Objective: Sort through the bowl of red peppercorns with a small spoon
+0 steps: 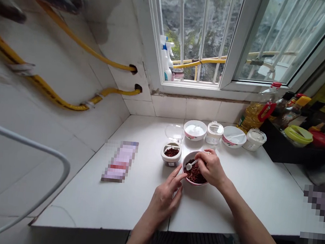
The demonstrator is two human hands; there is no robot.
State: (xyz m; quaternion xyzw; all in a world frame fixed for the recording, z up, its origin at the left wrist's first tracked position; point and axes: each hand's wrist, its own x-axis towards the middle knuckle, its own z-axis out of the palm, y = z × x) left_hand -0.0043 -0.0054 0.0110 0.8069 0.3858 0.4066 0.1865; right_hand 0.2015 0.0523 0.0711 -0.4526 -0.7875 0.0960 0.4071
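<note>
My right hand (211, 168) is closed on a small white spoon (190, 165), its scoop end resting on dark red-brown dried flakes (196, 175) in a white bowl (193, 183) with a pink-patterned outside. At the bowl's near-left rim, my left hand (166, 197) steadies it with its fingertips. Just left of the bowl stands a small seasoning jar (170, 161), its clear lid (174, 132) flipped up and similar dark flakes inside. The flakes' exact kind is unclear.
Behind are a bowl of white grains (195, 130), a lidded jar (214, 132), another bowl (234, 137) and a second jar (255, 140). An oil bottle (255, 113) and sauce bottles stand at the back right. A blurred purple packet (120, 162) lies left on the white counter (85, 203).
</note>
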